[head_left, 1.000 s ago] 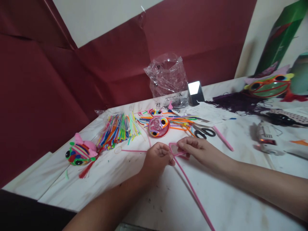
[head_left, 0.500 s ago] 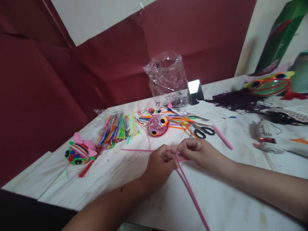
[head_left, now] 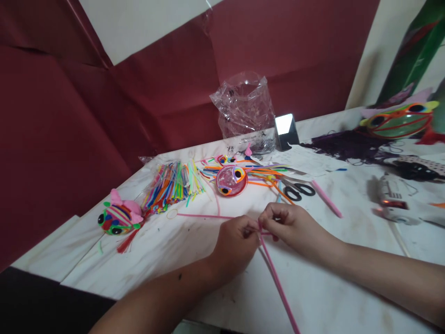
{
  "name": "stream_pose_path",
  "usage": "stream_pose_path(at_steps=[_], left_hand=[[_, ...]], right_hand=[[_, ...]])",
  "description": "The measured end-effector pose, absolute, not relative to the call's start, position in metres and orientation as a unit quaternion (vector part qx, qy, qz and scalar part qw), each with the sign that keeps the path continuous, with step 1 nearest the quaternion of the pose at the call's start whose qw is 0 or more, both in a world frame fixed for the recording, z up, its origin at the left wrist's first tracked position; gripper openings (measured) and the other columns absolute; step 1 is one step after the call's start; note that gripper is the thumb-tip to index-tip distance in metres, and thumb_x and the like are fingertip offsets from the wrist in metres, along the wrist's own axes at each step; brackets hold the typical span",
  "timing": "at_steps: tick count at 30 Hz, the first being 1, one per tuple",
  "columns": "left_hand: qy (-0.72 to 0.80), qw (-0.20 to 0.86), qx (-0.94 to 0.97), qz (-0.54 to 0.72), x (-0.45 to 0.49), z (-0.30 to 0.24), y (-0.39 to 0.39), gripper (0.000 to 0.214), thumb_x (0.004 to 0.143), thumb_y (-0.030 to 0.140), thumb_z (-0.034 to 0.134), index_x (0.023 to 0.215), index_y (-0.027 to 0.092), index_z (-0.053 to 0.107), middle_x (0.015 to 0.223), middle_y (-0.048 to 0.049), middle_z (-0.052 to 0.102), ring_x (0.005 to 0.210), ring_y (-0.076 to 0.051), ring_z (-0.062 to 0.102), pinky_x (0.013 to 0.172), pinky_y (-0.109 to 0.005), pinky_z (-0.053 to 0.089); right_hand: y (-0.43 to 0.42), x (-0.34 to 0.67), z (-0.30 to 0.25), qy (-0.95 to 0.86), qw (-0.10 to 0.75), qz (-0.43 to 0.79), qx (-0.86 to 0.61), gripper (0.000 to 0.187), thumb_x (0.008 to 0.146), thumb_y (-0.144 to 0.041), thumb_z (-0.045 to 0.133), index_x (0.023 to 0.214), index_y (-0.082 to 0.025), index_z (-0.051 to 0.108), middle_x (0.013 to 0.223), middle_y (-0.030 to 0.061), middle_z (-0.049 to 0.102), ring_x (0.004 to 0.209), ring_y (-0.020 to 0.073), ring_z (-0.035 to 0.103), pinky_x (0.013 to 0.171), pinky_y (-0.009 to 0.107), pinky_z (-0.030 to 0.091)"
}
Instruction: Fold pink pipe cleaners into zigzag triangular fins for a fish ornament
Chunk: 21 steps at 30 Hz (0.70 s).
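Above the front of the table, my left hand (head_left: 239, 241) pinches pink pipe cleaners (head_left: 278, 280) where they cross. Close against it on the right, the thumb and fingertips of my right hand (head_left: 287, 222) are closed on the same crossing. One pink length runs down toward the front edge and another stretches left toward a small thin ring (head_left: 172, 214). Fingers partly hide the crossing itself. Just behind my hands lies a round pink fish-like craft (head_left: 231, 182) with two big eyes. Black-handled scissors (head_left: 297, 191) rest behind my right hand.
A bundle of coloured pipe cleaners (head_left: 172, 185) and a striped craft fish (head_left: 118, 215) lie left. Behind stand a clear plastic bag (head_left: 245, 111) and a small dark device (head_left: 287, 132). A pink stick (head_left: 327, 199), a glue gun (head_left: 396, 204) and another fish craft (head_left: 399, 123) are right.
The whole view has shifted slightly, so things sit a little further right. My hands stay together at the crossing, with the right fingers curled slightly differently around the pink pipe cleaners.
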<state>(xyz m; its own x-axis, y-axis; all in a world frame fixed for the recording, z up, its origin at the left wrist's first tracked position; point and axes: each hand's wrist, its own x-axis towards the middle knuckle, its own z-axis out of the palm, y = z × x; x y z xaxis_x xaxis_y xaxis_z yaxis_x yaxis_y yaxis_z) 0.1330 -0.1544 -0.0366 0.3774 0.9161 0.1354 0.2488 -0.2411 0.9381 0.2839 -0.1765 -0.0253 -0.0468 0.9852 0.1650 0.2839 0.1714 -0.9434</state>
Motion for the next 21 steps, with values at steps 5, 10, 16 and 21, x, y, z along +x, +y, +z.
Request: stream_pose_path(at_steps=[5,10,16,21], left_hand=[[0.408,0.582,0.590,0.384,0.133,-0.030,-0.144,0.009,0.059,0.011,0.058,0.067,0.015,0.056,0.052,0.0018,0.058,0.050,-0.012,0.056,0.055,-0.025,0.045],[0.387,0.648,0.492,0.435,0.126,-0.020,-0.130,0.022,0.059,0.016,0.065,0.073,0.016,0.049,0.052,0.0033,0.058,0.048,-0.010,0.055,0.056,-0.025,0.045],[0.373,0.662,0.466,0.454,0.124,-0.019,-0.127,0.029,0.058,0.017,0.067,0.072,0.017,0.042,0.053,0.0030,0.058,0.049,-0.010,0.054,0.056,-0.024,0.044],[0.368,0.681,0.462,0.433,0.126,-0.017,-0.132,0.029,0.058,0.014,0.066,0.072,0.018,0.041,0.050,0.0043,0.056,0.048,-0.010,0.054,0.055,-0.024,0.045]], right_hand=[[-0.173,0.289,-0.024,-0.599,0.479,0.397,-0.504,0.027,0.079,-0.038,0.048,0.063,-0.018,0.054,0.061,-0.0009,0.054,0.058,0.0124,0.049,0.057,0.025,0.039],[-0.163,0.295,-0.030,-0.584,0.494,0.411,-0.497,0.029,0.083,-0.042,0.046,0.067,-0.018,0.053,0.064,-0.0007,0.053,0.062,0.0129,0.049,0.060,0.026,0.040],[-0.162,0.293,-0.038,-0.624,0.468,0.374,-0.501,0.021,0.080,-0.036,0.048,0.070,-0.018,0.054,0.066,-0.0004,0.054,0.061,0.0130,0.048,0.058,0.026,0.040],[-0.168,0.287,-0.036,-0.675,0.424,0.325,-0.509,0.019,0.077,-0.035,0.053,0.071,-0.018,0.056,0.062,-0.0011,0.053,0.058,0.0127,0.046,0.053,0.025,0.037]])
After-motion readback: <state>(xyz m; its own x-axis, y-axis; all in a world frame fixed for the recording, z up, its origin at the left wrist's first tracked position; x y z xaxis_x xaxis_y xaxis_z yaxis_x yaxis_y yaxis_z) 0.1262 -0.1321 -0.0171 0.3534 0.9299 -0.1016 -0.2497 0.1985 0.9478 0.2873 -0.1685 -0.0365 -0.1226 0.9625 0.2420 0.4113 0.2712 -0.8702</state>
